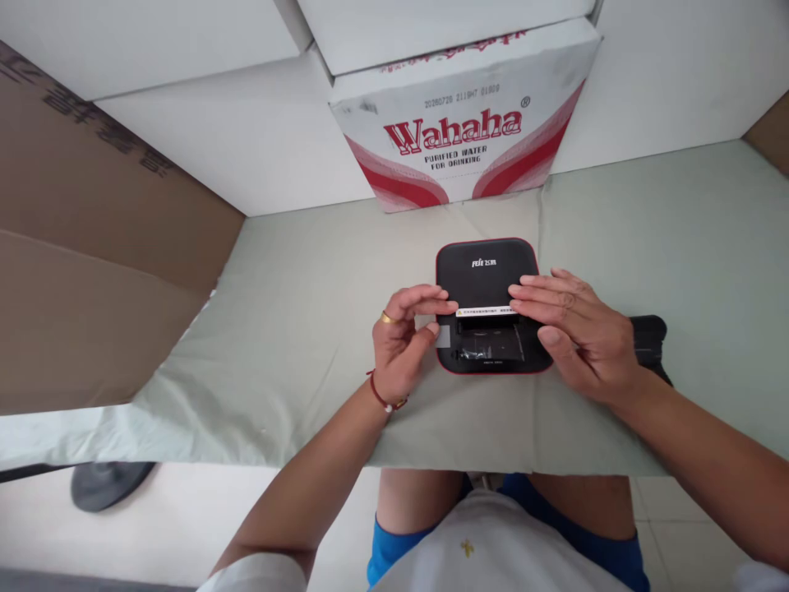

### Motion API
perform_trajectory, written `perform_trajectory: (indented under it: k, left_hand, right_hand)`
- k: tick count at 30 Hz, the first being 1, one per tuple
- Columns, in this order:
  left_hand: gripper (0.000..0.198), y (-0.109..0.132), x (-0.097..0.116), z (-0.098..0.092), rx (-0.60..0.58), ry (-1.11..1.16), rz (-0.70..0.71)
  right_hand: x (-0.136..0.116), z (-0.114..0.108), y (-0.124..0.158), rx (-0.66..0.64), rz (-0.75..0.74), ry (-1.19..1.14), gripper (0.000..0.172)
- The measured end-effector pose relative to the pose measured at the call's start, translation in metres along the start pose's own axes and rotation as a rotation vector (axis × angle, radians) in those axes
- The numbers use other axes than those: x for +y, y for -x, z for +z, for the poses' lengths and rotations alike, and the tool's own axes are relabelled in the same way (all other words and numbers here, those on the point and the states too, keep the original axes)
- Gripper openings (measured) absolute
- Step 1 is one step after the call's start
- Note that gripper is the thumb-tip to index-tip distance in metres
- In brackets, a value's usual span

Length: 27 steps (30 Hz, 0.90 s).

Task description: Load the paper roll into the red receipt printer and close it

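A black square device with a red rim (486, 275) lies flat on the pale green table cover (296, 329). A white label strip (486, 312) crosses its middle. My left hand (403, 341) is at the device's left edge, thumb and fingers pinched on a small grey tab (445, 335). It wears a gold ring and a red cord bracelet. My right hand (570, 325) rests on the device's right side, fingers stretched flat, fingertips on the end of the label strip.
A white and red Wahaha water carton (468, 123) stands behind the device, among plain white boxes. Brown cardboard (92, 263) leans at the left. A black object (650, 337) pokes out behind my right wrist. The table's front edge is close to my body.
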State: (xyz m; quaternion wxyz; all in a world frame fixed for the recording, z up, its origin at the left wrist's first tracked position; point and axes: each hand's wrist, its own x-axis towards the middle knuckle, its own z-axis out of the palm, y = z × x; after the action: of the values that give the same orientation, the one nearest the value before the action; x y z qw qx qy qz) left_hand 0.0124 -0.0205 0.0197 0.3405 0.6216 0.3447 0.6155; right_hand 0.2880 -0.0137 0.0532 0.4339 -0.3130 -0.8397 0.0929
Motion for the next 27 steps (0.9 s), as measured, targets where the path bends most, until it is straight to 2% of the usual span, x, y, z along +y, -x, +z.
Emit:
perform_trajectory:
  k: [3,6,9,11,14,17,22,27]
  left_hand:
    - [0.048,-0.001,0.0,-0.001,0.002,0.122,-0.043]
    - [0.074,-0.005,-0.004,-0.005,-0.017,0.157,-0.117]
    - [0.103,-0.012,-0.008,-0.01,-0.138,0.249,-0.249]
    - [0.112,-0.017,-0.011,-0.01,-0.233,0.357,-0.312]
    - [0.116,-0.022,-0.014,-0.005,-0.299,0.505,-0.386]
    - [0.121,-0.022,-0.014,0.0,-0.285,0.579,-0.445]
    - [0.13,-0.018,-0.01,0.004,-0.236,0.589,-0.509]
    - [0.125,-0.015,-0.008,0.006,-0.234,0.577,-0.534]
  right_hand:
    - [-0.006,0.002,0.005,-0.032,-0.084,0.019,0.04]
    - [-0.016,0.004,0.008,-0.028,-0.226,0.041,0.039]
    - [-0.023,0.004,0.01,0.031,-0.269,0.083,0.035]
    - [-0.026,0.002,0.01,0.036,-0.256,0.105,0.032]
    - [-0.025,0.0,0.012,-0.001,-0.24,0.096,0.027]
    - [-0.025,-0.003,0.013,-0.04,-0.232,0.08,0.028]
    - [-0.031,-0.01,0.008,-0.082,-0.252,0.102,0.025]
    - [-0.032,-0.012,0.006,-0.092,-0.272,0.11,0.026]
